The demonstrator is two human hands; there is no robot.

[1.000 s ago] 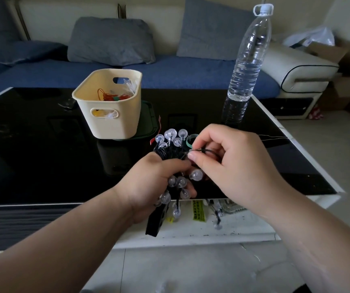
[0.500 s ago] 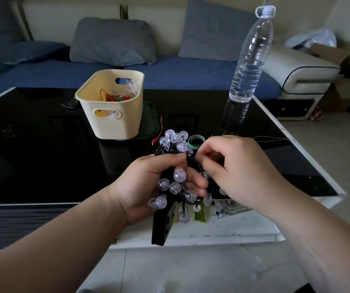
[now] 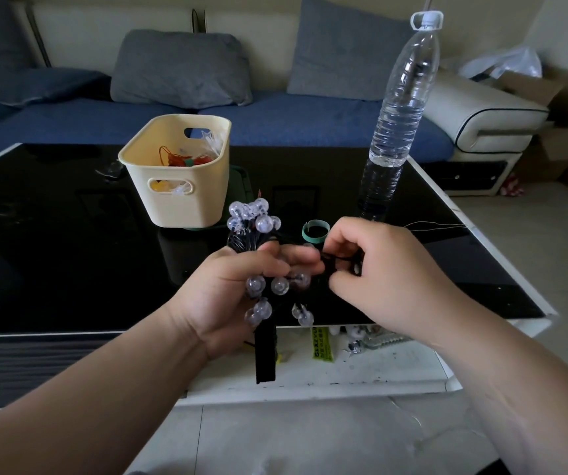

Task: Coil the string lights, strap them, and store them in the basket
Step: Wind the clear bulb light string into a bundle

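Head view: the left hand (image 3: 238,293) grips the coiled string lights (image 3: 258,222) over the black table (image 3: 52,241), fingers curled round the bundle. Bulbs fan out at its 12 and 6 o'clock. At its 3 o'clock, the right hand (image 3: 388,279) pinches a black strand of the bundle. A black strap (image 3: 265,354) hangs at 6 o'clock. The basket (image 3: 179,197) stands at 11 o'clock, apart from the lights.

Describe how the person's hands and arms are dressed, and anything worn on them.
The left hand and right hand are ungloved, with no ring, watch or bracelet showing. The left forearm and right forearm are bare to the frame's edge, and no sleeve is in view.
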